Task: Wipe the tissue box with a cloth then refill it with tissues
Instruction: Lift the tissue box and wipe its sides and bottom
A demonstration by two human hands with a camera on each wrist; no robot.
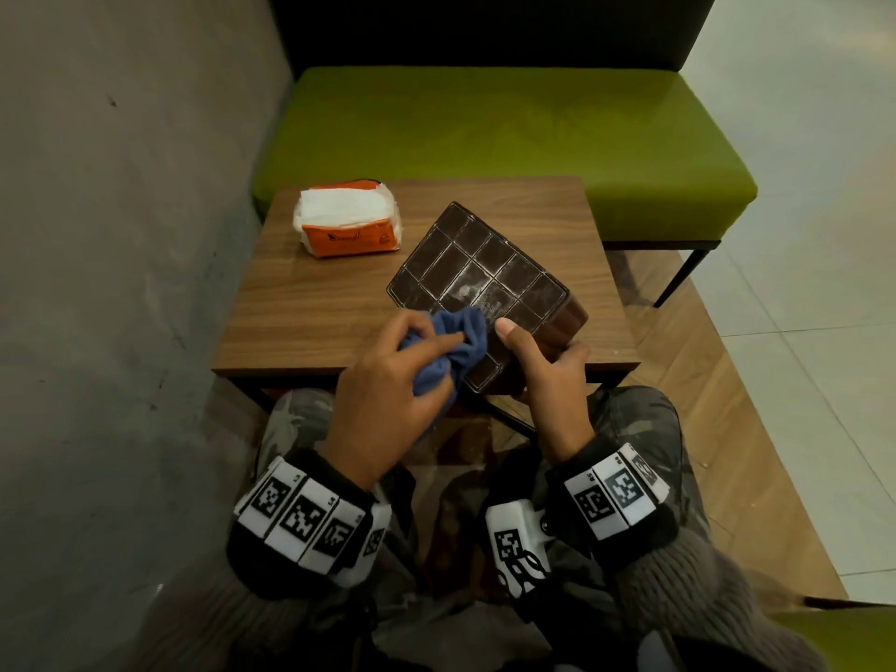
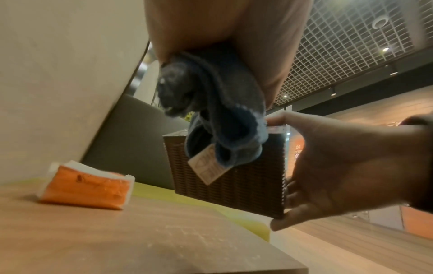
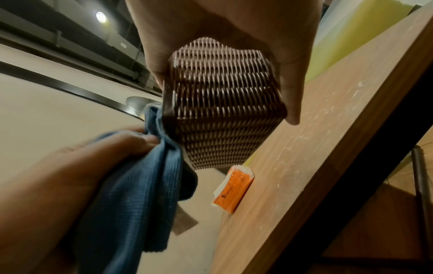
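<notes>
The person sits at a small wood-grain counter (image 1: 310,303) with a dark brown woven plastic tissue box (image 1: 477,278) tipped up off its surface, gridded underside turned toward them. The right hand (image 1: 548,375) clamps the near end of the box, thumb pressed flat on the gridded face and fingers wrapped round the woven side. The left hand (image 1: 383,395) is bunched tight around a crumpled blue microfibre cloth (image 1: 453,351), which touches the near left edge of the box; a pale care label hangs from it in the left wrist view. Further back on the counter, well apart from the box, lies an orange and clear plastic pack of white tissues (image 1: 346,225). Behind the counter stands a green cushioned bench (image 1: 509,128).
</notes>
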